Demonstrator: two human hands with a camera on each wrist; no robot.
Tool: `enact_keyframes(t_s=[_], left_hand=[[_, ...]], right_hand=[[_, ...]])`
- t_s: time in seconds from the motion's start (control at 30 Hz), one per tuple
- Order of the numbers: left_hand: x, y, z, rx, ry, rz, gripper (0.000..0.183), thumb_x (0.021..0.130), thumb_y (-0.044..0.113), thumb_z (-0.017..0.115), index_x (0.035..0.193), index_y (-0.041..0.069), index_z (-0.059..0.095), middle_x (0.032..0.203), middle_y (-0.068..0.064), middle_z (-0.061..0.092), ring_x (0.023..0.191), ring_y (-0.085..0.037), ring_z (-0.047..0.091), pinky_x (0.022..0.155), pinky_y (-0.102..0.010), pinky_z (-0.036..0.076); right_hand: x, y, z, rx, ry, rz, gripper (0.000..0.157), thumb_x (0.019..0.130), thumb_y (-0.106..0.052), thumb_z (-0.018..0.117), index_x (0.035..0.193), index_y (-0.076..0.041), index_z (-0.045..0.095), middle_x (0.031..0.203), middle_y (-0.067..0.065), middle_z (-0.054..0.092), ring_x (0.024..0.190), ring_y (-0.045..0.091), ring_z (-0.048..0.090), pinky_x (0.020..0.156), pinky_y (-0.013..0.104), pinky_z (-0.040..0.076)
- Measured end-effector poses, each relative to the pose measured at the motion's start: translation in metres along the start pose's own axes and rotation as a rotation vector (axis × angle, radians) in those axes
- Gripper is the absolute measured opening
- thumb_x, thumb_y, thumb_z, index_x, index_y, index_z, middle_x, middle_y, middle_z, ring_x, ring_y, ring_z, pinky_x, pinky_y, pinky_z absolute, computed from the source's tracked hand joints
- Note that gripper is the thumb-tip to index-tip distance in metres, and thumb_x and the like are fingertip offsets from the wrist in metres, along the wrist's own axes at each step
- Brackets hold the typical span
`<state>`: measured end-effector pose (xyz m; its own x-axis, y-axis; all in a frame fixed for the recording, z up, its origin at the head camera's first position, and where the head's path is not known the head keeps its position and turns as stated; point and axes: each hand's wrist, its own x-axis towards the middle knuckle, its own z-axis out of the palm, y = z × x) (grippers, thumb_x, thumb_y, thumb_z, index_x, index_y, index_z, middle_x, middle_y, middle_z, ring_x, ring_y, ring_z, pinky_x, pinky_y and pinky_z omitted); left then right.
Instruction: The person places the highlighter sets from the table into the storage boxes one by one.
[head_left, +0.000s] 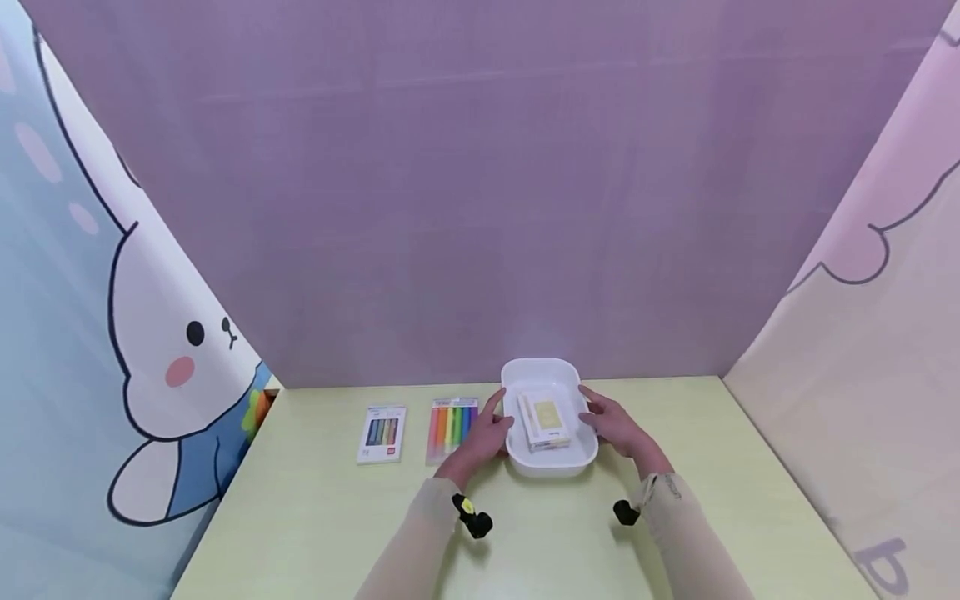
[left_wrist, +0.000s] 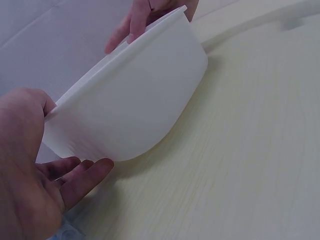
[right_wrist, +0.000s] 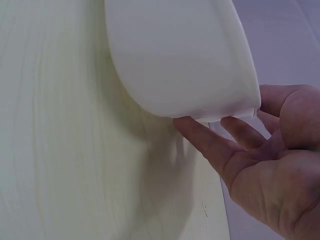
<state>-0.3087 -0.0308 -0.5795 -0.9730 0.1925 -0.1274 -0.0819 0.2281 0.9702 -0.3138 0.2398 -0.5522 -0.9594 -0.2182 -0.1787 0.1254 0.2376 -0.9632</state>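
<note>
A white plastic bin (head_left: 549, 464) with rounded corners is held between both hands over the table. At its left side, my left hand (head_left: 486, 439) grips it, the thumb at the rim and the other fingers low against the wall, as the left wrist view shows. My right hand (right_wrist: 265, 160) grips the opposite side, thumb by the rim and fingertips along the bottom edge. Inside the bin lies a small white box (head_left: 545, 422) with a yellow panel, apparently on top of another box. Whether the bin's underside touches the table is hard to tell.
Left of the bin, a pack of rainbow-coloured sticks (head_left: 452, 429) lies on the pale table (head_left: 315, 517), partly behind my left hand. Farther left is a white box picturing coloured sticks (head_left: 382, 434). A purple panel (head_left: 480, 208) rises along the table's back edge.
</note>
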Motion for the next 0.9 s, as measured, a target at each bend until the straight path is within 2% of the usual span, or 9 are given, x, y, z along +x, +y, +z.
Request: enact_keyframes(t_s=[0.17, 0.37, 0.57, 0.73, 0.9], left_hand=[[-0.001, 0.0, -0.003, -0.005, -0.017, -0.008, 0.061, 0.101, 0.026, 0.051, 0.154, 0.037, 0.023, 0.103, -0.012, 0.053, 0.074, -0.023, 0.062, 0.057, -0.038, 0.056], [-0.003, 0.005, -0.004, -0.044, -0.065, -0.036, 0.063, 0.101, 0.023, 0.05, 0.155, 0.035, 0.02, 0.11, -0.02, 0.054, 0.078, -0.03, 0.065, 0.057, -0.041, 0.056], [-0.002, 0.009, -0.004, -0.027, -0.086, -0.073, 0.063, 0.101, 0.021, 0.049, 0.155, 0.033, 0.019, 0.112, -0.02, 0.052, 0.078, -0.028, 0.065, 0.057, -0.039, 0.056], [-0.002, 0.014, -0.007, -0.001, -0.098, -0.025, 0.065, 0.103, 0.035, 0.047, 0.157, 0.028, 0.013, 0.119, -0.02, 0.054, 0.089, -0.03, 0.064, 0.067, -0.039, 0.056], [-0.013, 0.022, -0.016, 0.052, -0.05, 0.019, 0.064, 0.103, 0.038, 0.046, 0.157, 0.021, 0.016, 0.12, -0.015, 0.054, 0.095, -0.029, 0.06, 0.076, -0.039, 0.053]], right_hand=[[0.001, 0.001, 0.001, 0.013, 0.0, 0.012, 0.063, 0.099, -0.005, 0.051, 0.155, -0.013, 0.022, 0.144, 0.034, 0.034, 0.094, 0.03, 0.063, 0.067, 0.04, 0.056], [-0.001, 0.002, 0.002, 0.027, 0.003, 0.02, 0.064, 0.099, -0.005, 0.051, 0.155, -0.013, 0.021, 0.146, 0.034, 0.032, 0.1, 0.035, 0.062, 0.069, 0.042, 0.057], [0.001, 0.004, 0.001, 0.036, -0.001, 0.053, 0.065, 0.099, -0.005, 0.052, 0.155, -0.015, 0.021, 0.148, 0.033, 0.029, 0.103, 0.035, 0.061, 0.071, 0.043, 0.057], [0.001, 0.002, 0.0, 0.044, 0.039, 0.046, 0.064, 0.098, -0.005, 0.053, 0.155, -0.016, 0.025, 0.147, 0.033, 0.031, 0.101, 0.035, 0.062, 0.07, 0.044, 0.056], [-0.001, -0.001, -0.002, 0.048, 0.015, 0.051, 0.066, 0.099, -0.006, 0.053, 0.155, -0.016, 0.022, 0.146, 0.034, 0.031, 0.105, 0.038, 0.061, 0.073, 0.045, 0.056]])
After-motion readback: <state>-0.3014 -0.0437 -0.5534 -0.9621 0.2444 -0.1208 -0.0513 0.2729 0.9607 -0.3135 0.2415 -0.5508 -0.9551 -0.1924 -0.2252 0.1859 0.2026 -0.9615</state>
